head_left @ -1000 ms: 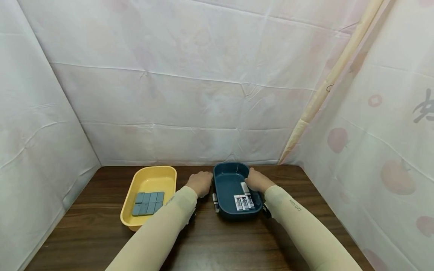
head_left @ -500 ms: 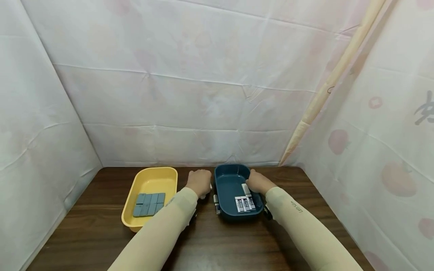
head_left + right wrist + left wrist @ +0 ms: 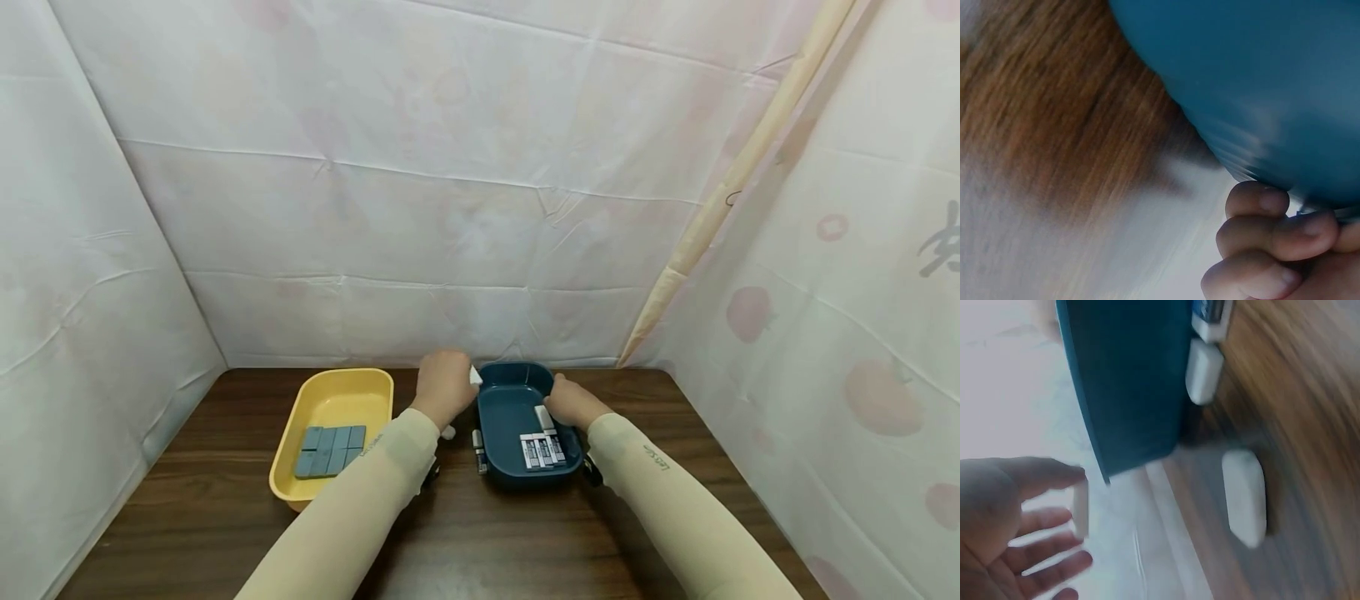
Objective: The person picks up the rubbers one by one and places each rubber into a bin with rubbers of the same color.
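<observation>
My left hand [image 3: 444,385] is raised beside the far left corner of a dark blue tray [image 3: 513,479]. Between thumb and fingertips it pinches a small white eraser [image 3: 1081,509]. A second bare white eraser [image 3: 1245,497] lies on the table below this hand. Along the tray's left wall are another white eraser [image 3: 1204,372] and one in a printed sleeve [image 3: 481,462]. My right hand [image 3: 574,403] grips the tray's right rim with curled fingers [image 3: 1254,275]. Inside the tray lie several sleeved erasers [image 3: 542,451] side by side, with a white-ended one [image 3: 543,417] behind them.
A yellow tray [image 3: 281,467] stands to the left on the dark wooden table [image 3: 510,542], holding several grey-blue blocks [image 3: 330,452] laid flat in rows. White printed sheeting [image 3: 427,225] encloses the back and sides. A pale pole [image 3: 705,225] slants at the back right.
My left hand has lifted from the table beside the tray, up and away, with the white eraser showing in its fingers. The right hand stays on the tray's rim.
</observation>
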### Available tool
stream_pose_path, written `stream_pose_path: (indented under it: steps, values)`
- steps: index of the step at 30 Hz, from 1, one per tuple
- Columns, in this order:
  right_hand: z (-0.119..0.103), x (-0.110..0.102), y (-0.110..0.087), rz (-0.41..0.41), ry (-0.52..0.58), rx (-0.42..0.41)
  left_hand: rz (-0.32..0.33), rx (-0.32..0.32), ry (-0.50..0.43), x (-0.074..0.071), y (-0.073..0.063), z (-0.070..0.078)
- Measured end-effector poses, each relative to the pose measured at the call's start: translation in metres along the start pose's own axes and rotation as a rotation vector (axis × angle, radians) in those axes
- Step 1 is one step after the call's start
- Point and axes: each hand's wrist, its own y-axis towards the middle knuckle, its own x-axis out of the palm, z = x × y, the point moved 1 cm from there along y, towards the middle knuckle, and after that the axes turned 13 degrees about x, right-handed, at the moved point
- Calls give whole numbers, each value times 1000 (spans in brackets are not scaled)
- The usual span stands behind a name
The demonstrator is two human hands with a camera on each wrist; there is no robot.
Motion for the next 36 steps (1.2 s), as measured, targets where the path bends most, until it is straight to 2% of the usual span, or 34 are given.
stream_pose_path:
  steps: [3, 8, 11, 16, 23, 29, 36]
  values:
    - [0, 0, 0, 1, 1, -1, 8, 46, -73, 2, 1, 11]
    - [1, 0, 1, -4, 16, 5, -82, 117, -126, 16, 2, 29]
    - [1, 0, 0, -3, 15, 5, -126, 153, -93, 28, 4, 36]
    - [1, -1, -3, -8, 23, 0, -177, 182, 17, 48, 5, 46]
    - [-1, -2, -7, -5, 12, 4, -267, 223, 99, 62, 7, 55]
    - [-1, -1, -6, 1, -12, -14, -380, 258, 150, 65, 6, 58]
    - [-1, -3, -8, 5, -13, -19, -456, 265, 118, 54, 4, 65]
